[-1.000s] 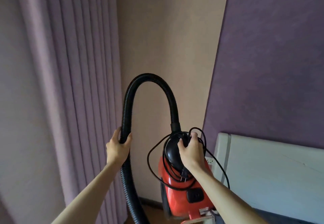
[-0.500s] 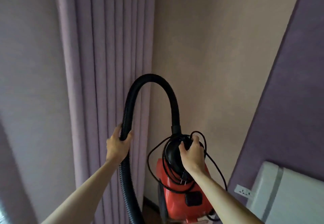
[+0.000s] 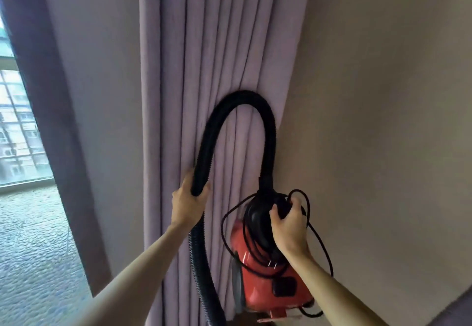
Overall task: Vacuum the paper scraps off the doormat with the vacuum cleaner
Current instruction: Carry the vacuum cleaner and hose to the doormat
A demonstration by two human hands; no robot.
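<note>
A red canister vacuum cleaner (image 3: 270,285) hangs in the air in front of me, its black top handle gripped by my right hand (image 3: 288,226). A black power cord (image 3: 319,244) is looped around the handle and dangles in loose coils on both sides of the body. From the top, a black ribbed hose (image 3: 240,103) arches up and over to the left, then runs down past the frame's bottom edge. My left hand (image 3: 186,203) grips the hose on its left side. No doormat or paper scraps are in view.
Pleated mauve curtains (image 3: 204,57) hang straight ahead, right behind the hose. A beige wall (image 3: 383,121) fills the right side. At the left edge a window (image 3: 18,121) shows buildings outside, with a patterned surface (image 3: 33,249) below it.
My view has swung left: the purple wall panel and white furniture have left the frame and the window has appeared. Both hands keep the same hold on hose and handle.
</note>
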